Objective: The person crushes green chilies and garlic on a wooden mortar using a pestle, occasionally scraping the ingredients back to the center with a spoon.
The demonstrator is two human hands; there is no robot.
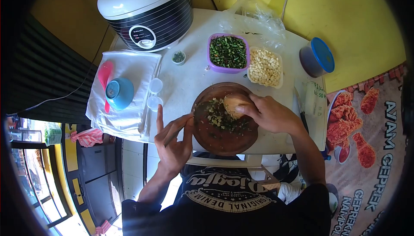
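A round brown mortar (225,143) stands at the table's near edge, with chopped green and pale bits (215,114) inside. My right hand (269,113) is closed around a tan wooden pestle (233,105), whose end rests among the bits. At the mortar's left rim, my left hand (174,145) pinches a thin-handled utensil (171,136), with one finger raised. Its far end is hard to make out against the dark bowl. Beyond the mortar sit a purple tub of chopped green chillies (227,51) and a clear tub of peeled garlic cloves (265,67).
A rice cooker (148,16) stands at the back left. White plastic sheets (129,63) carry a blue bowl (119,93) and a pink spoon (103,74). Small clear cups (155,86) lie nearby. A blue-lidded container (317,57) and a knife (302,111) are at the right.
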